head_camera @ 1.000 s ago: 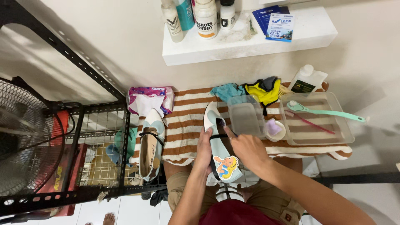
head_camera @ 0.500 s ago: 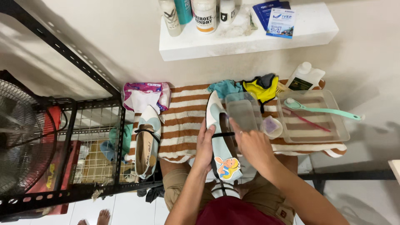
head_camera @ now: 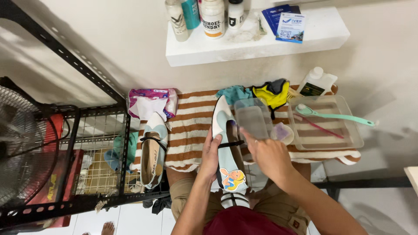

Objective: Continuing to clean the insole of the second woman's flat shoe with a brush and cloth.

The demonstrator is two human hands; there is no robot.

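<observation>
The white flat shoe (head_camera: 226, 148) lies toe-up across my lap and the striped towel (head_camera: 187, 130). My left hand (head_camera: 212, 152) grips its side at nine o'clock, fingers closed on it. My right hand (head_camera: 267, 154) hovers at three o'clock, fingers loosely curled; I cannot tell whether it holds anything. Judging by that reach, my wrist could knock the clear container (head_camera: 253, 119) at one o'clock.

A single head-worn camera looks steeply down from close above the person's lap, facing the wall, so the left hand (head_camera: 212, 153) and right hand (head_camera: 269, 154) sit low in centre frame, with the white shelf (head_camera: 257, 41) well beyond the fingertips at the top edge
</observation>
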